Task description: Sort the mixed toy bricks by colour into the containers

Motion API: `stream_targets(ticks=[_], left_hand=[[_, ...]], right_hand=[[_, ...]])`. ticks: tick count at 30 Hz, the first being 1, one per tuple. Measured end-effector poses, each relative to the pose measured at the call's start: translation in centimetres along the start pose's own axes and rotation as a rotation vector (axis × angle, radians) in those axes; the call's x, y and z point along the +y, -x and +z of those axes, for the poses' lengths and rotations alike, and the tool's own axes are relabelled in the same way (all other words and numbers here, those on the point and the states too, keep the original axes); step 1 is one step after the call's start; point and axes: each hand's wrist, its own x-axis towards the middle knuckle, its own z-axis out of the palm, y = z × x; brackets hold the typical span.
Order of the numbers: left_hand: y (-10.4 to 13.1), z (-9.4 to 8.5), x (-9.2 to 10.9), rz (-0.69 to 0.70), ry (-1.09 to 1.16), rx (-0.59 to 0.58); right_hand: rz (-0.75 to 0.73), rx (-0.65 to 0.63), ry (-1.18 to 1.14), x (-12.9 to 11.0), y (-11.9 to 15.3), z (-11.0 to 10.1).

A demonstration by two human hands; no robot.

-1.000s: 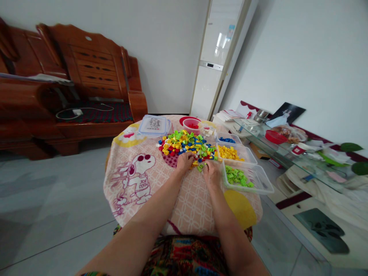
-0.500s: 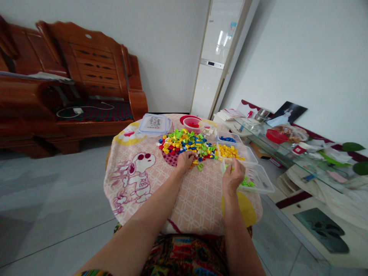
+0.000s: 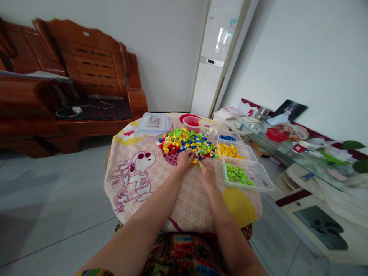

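Now the right hand (image 3: 207, 173) is back from above the clear plastic box of green bricks (image 3: 263, 178), its fingertips down on the patterned pink tablecloth (image 3: 195, 203) at the near edge of the mixed heap of small coloured plastic bricks (image 3: 186, 141). That leaves all three clear boxes on the right uncovered and puts both hands at the heap, close beside each other. The right fingers are partly bent and nearly together, right by a small green brick (image 3: 198, 167); whether they grip it, I cannot tell. The left hand (image 3: 184, 160) has stayed put at the heap's near edge, fingers curled inward close to the thumb, and what it may hold is hidden. The heap itself lies in the middle of the cloth, still large and mixed. Beyond the green box come the clear box of yellow bricks (image 3: 250, 155) and the smaller clear box of blue bricks (image 3: 236, 135), while white bricks (image 3: 207, 130) lie near the round pink tub (image 3: 192, 118) with red bricks in it, so the colours sit apart there.
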Motion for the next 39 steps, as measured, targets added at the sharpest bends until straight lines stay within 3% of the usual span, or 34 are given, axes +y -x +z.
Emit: stream_targets(ticks=[9, 22, 29, 35, 39], left_hand=[[0.1, -0.1, 0.1, -0.018, 0.05, 0.0], [0.1, -0.3, 0.5, -0.012, 0.015, -0.005], [0.1, -0.2, 0.4, -0.011, 0.021, -0.014], [0.0, -0.1, 0.2, -0.012, 0.022, -0.013], [-0.1, 0.0, 0.2, -0.017, 0.011, -0.01]], right_hand=[[0.149, 0.109, -0.016, 0.6, 0.4, 0.3], [0.096, 0.267, -0.015, 0.6, 1.4, -0.3], [0.106, 0.579, -0.087, 1.2, 1.2, -2.8], [0.225, 0.673, 0.03, 4.4, 0.8, -6.2], [0.196, 0.68, 0.063, 4.0, 0.7, -6.3]])
